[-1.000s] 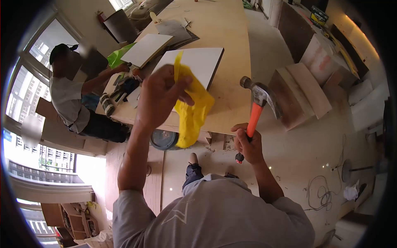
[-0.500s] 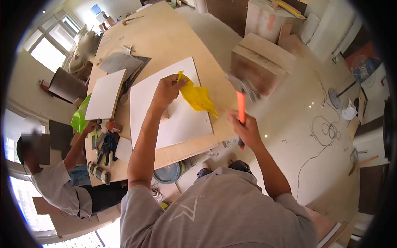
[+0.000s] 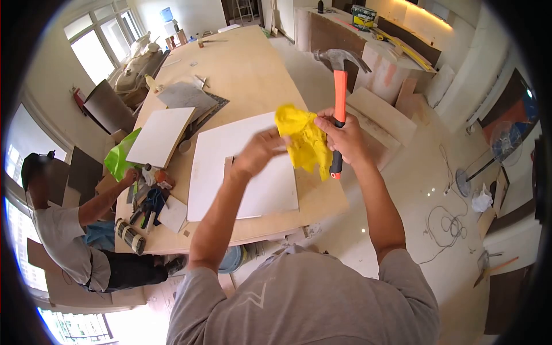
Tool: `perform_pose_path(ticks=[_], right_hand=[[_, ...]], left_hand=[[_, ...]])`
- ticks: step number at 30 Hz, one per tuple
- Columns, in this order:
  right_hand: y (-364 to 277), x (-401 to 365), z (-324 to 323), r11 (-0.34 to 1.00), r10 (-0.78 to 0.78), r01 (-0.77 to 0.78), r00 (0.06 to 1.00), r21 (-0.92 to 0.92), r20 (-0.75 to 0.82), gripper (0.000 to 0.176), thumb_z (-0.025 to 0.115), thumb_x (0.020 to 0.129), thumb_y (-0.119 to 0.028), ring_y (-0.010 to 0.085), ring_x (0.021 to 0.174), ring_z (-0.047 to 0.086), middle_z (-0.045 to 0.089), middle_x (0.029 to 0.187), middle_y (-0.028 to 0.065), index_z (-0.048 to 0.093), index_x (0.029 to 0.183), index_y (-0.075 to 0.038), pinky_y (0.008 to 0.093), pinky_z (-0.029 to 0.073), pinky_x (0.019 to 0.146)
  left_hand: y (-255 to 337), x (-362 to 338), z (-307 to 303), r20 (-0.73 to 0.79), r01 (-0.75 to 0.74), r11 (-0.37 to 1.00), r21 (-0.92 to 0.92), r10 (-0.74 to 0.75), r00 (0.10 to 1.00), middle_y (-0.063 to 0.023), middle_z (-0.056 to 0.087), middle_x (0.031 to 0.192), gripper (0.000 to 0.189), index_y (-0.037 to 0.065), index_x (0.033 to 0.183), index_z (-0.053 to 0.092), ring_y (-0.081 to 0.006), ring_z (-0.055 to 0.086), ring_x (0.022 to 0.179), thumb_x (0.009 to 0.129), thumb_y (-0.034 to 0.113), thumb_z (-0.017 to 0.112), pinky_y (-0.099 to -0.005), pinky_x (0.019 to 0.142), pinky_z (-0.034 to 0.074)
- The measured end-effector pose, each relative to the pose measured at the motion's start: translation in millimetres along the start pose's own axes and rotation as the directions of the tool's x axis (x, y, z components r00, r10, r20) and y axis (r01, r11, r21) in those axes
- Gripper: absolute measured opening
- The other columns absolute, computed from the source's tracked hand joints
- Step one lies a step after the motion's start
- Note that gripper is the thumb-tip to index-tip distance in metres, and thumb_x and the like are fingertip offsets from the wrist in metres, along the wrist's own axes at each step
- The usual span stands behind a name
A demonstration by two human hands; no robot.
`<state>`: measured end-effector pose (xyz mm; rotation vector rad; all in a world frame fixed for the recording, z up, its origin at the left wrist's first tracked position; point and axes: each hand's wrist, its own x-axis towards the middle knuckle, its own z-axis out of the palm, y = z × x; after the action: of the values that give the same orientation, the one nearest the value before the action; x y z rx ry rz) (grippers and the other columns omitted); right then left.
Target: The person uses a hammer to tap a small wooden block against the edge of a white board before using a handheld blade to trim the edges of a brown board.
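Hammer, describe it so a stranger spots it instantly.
Start at the big wooden table. By its right edge, the wearer's right hand grips the hammer upright, metal head on top. Its orange-and-black handle sets it apart from the crumpled yellow sheet alongside.

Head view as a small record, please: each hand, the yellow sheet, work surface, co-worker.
left_hand: left hand blurred, fingers at the sheet's edge; grip unclear
right_hand: right hand grips the hammer, head end up
yellow_sheet: yellow sheet crumpled, between the hands
surface: nearer white board flat on wooden table
co_worker: co-worker's hand near the green sheet
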<state>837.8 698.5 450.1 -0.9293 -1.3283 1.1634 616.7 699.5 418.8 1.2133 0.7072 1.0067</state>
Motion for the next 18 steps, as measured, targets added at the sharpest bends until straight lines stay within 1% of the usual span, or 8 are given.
perform_pose_path(ticks=[2, 5, 6, 8, 11, 14, 15, 18], right_hand=[[-0.7, 1.7, -3.6, 0.998, -0.028, 0.026, 0.999, -0.058, -0.040, 0.018, 0.070, 0.090, -0.010, 0.0024, 0.044, 0.041, 0.056, 0.071, -0.0008, 0.063, 0.102, 0.001, 0.0216, 0.033, 0.039], [7.7, 1.3, -18.9, 1.000, -0.003, 0.003, 1.000, -0.001, -0.029, 0.022, 0.071, 0.085, -0.005, 0.0024, 0.047, 0.044, 0.060, 0.075, 0.0008, 0.063, 0.104, 0.001, 0.0210, 0.033, 0.040], [6.0, 0.9, -21.8, 1.000, 0.013, -0.013, 0.999, 0.010, -0.037, 0.023, 0.071, 0.084, -0.004, 0.0026, 0.048, 0.044, 0.060, 0.076, 0.0012, 0.062, 0.106, 0.001, 0.0210, 0.033, 0.040], [-1.7, -0.2, -27.9, 0.999, 0.040, -0.039, 0.998, 0.035, -0.049, 0.028, 0.071, 0.083, 0.000, 0.0030, 0.048, 0.044, 0.061, 0.077, 0.0020, 0.062, 0.109, 0.002, 0.0210, 0.034, 0.041], [-23.8, -10.6, -38.1, 0.980, -0.095, 0.092, 0.995, 0.175, 0.010, 0.030, 0.070, 0.082, 0.002, 0.0032, 0.049, 0.045, 0.065, 0.081, 0.0047, 0.062, 0.111, 0.002, 0.0207, 0.035, 0.042], [-16.0, -31.8, -60.1, 0.974, -0.221, 0.214, 0.972, 0.079, 0.083, 0.030, 0.068, 0.083, 0.002, 0.0031, 0.050, 0.045, 0.070, 0.088, 0.0067, 0.063, 0.112, 0.003, 0.0204, 0.036, 0.043], [-10.0, -37.2, -61.8, 0.977, -0.213, 0.212, 0.975, 0.034, 0.063, 0.029, 0.068, 0.084, 0.002, 0.0028, 0.051, 0.045, 0.070, 0.089, 0.0068, 0.063, 0.112, 0.002, 0.0202, 0.036, 0.043], [2.5, -45.1, -57.5, 0.983, -0.168, 0.166, 0.986, -0.080, -0.022, 0.028, 0.067, 0.087, -0.001, 0.0020, 0.052, 0.045, 0.072, 0.092, 0.0067, 0.065, 0.114, 0.001, 0.0197, 0.037, 0.044]], left_hand=[[-16.3, 5.3, 13.1, 0.096, 0.000, 0.994, 0.114, -0.011, 0.995, -0.0071, 0.070, 0.107, 0.029, -0.003, 0.116, 0.065, -0.0164, 0.064, 0.101, 0.095, 0.017, 0.063, -0.0326, 0.091, 0.050], [-10.2, 20.8, 12.4, -0.074, 0.043, 0.993, 0.107, -0.036, 0.997, -0.0081, 0.070, 0.103, 0.025, -0.005, 0.111, 0.066, -0.0158, 0.065, 0.095, 0.095, 0.013, 0.062, -0.0298, 0.085, 0.052], [0.1, 21.2, 13.3, -0.054, 0.018, 0.999, -0.043, -0.021, 0.998, -0.0086, 0.070, 0.102, 0.024, -0.006, 0.110, 0.065, -0.0139, 0.065, 0.090, 0.096, 0.012, 0.059, -0.0271, 0.081, 0.053], [8.7, 27.7, 8.9, -0.060, -0.029, 0.998, -0.055, 0.025, 0.998, -0.0086, 0.070, 0.101, 0.025, -0.007, 0.113, 0.064, -0.0133, 0.064, 0.090, 0.097, 0.012, 0.057, -0.0276, 0.083, 0.052], [60.6, 12.1, 24.6, 0.044, -0.257, 0.945, 0.200, 0.253, 0.966, -0.0085, 0.070, 0.101, 0.022, -0.006, 0.112, 0.065, -0.0136, 0.064, 0.092, 0.097, 0.007, 0.056, -0.0280, 0.086, 0.051], [70.6, 3.8, 15.6, 0.224, -0.519, 0.800, 0.302, 0.469, 0.854, -0.0060, 0.070, 0.102, 0.019, -0.003, 0.110, 0.067, -0.0129, 0.063, 0.094, 0.096, 0.000, 0.054, -0.0282, 0.087, 0.050], [65.4, 10.6, 1.3, 0.259, -0.471, 0.832, 0.292, 0.405, 0.877, -0.0043, 0.070, 0.103, 0.022, 0.000, 0.108, 0.069, -0.0117, 0.062, 0.094, 0.095, -0.005, 0.052, -0.0270, 0.088, 0.049], [59.4, 16.2, -10.0, 0.306, -0.293, 0.915, 0.278, 0.205, 0.930, -0.0036, 0.070, 0.102, 0.024, -0.001, 0.104, 0.069, -0.0101, 0.061, 0.095, 0.094, -0.008, 0.049, -0.0266, 0.087, 0.048]])
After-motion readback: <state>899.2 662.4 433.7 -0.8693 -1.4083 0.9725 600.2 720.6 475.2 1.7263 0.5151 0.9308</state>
